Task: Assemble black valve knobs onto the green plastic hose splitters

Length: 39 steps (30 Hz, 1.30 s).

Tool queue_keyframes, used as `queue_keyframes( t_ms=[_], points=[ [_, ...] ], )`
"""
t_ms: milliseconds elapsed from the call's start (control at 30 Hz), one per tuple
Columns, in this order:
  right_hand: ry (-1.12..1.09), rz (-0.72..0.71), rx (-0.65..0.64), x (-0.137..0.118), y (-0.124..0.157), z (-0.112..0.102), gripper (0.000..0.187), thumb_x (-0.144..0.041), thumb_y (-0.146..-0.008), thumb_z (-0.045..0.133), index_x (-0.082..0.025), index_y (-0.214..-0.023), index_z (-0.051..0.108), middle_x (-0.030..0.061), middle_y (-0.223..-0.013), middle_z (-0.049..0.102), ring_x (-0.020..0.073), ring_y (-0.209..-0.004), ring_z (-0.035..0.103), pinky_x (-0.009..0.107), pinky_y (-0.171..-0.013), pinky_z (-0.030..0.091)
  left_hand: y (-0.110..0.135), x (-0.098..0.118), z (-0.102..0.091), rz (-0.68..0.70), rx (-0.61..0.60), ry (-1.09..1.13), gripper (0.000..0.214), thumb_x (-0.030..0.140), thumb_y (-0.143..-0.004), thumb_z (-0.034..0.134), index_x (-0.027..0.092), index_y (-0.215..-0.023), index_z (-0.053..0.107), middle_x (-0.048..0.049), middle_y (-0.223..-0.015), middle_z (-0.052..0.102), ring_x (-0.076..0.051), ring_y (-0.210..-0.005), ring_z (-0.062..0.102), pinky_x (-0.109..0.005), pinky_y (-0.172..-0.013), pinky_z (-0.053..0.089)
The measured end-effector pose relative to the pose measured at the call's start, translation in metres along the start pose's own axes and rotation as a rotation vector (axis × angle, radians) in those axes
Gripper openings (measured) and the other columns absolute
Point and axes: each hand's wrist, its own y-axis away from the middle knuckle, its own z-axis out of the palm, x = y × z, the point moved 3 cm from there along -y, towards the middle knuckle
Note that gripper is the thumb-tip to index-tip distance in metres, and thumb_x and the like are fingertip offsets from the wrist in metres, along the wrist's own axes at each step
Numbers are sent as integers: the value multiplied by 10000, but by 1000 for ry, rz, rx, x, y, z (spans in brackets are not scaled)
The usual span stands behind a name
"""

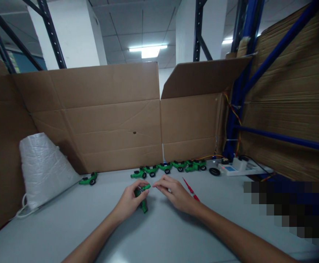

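Observation:
My left hand (130,199) is closed around a green toy vehicle part (144,207), which sticks out above and below the fingers just over the table. Close to its right, my right hand (173,191) has thumb and forefinger pinched together, pointing at the green part without visibly touching it. Whatever lies in that pinch is too small to make out. A red screwdriver (191,190) rests on the table just beyond my right hand. Behind both hands, several green toy vehicles (164,168) with black wheels stand in a row along the cardboard.
Another green toy vehicle (88,179) sits at the left beside a white padded bag (45,171). A black ring (214,171) and a white power strip (244,167) with cables lie at the back right. Cardboard walls (115,124) and blue rack posts (234,109) enclose the table (159,237).

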Motion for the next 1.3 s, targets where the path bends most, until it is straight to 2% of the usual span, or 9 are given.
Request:
queue_keyframes(
  t_ms=[133, 300, 533, 867, 1033, 1167, 1300],
  points=[
    [-80, 67, 39, 2, -1, 1, 200, -289, -1062, 579, -218, -1210, 694, 41, -1034, 681, 203, -944, 639, 320, -864, 485, 1, 2, 1, -6, -3, 8, 302, 438, -935, 753, 215, -1135, 792, -96, -1135, 776, -285, -1071, 677, -342, -1018, 470],
    [-164, 166, 49, 8, -2, 4, 88, -290, -1007, 618, -205, -981, 620, -6, -887, 640, 176, -805, 596, 282, -729, 440, 2, 5, 1, -24, -13, 13, 323, 446, -929, 759, 205, -1141, 792, -96, -1122, 778, -277, -1035, 673, -341, -989, 484],
    [-250, 213, 42, 6, -2, 5, 62, -283, -1014, 561, -223, -1011, 575, -26, -795, 609, 175, -744, 615, 286, -700, 452, 2, 4, 1, -8, -39, -23, 327, 450, -954, 729, 208, -1166, 785, -96, -1149, 775, -278, -1074, 674, -337, -999, 481],
    [-366, 205, 44, 12, -3, 8, 165, -384, -1012, 594, -221, -995, 606, -22, -833, 593, 157, -711, 574, 284, -667, 454, 2, 9, 3, -5, -27, -21, 317, 466, -934, 741, 225, -1133, 795, -97, -1153, 783, -297, -1108, 674, -368, -1055, 475],
    [-509, 215, 36, 10, -5, 13, 255, -456, -958, 674, -205, -988, 641, -1, -893, 610, 154, -720, 575, 290, -658, 474, 3, 9, 1, 31, 12, -111, 246, 429, -933, 748, 235, -1078, 794, -96, -1090, 777, -298, -1065, 665, -361, -987, 479],
    [-660, 219, 14, 5, -6, 18, 341, -502, -909, 756, -196, -984, 627, -11, -835, 611, 157, -710, 596, 307, -687, 501, 6, 12, 2, 72, 7, -204, 216, 412, -964, 719, 237, -1075, 780, -85, -1056, 761, -285, -1037, 652, -353, -940, 468],
    [-688, 221, 33, 0, -5, 19, 372, -540, -916, 755, -207, -937, 592, -17, -795, 618, 169, -716, 623, 322, -715, 516, 10, 19, 6, 102, -9, -225, 232, 425, -969, 725, 245, -1106, 778, -81, -1058, 749, -280, -1027, 649, -352, -933, 462]
  ],
)
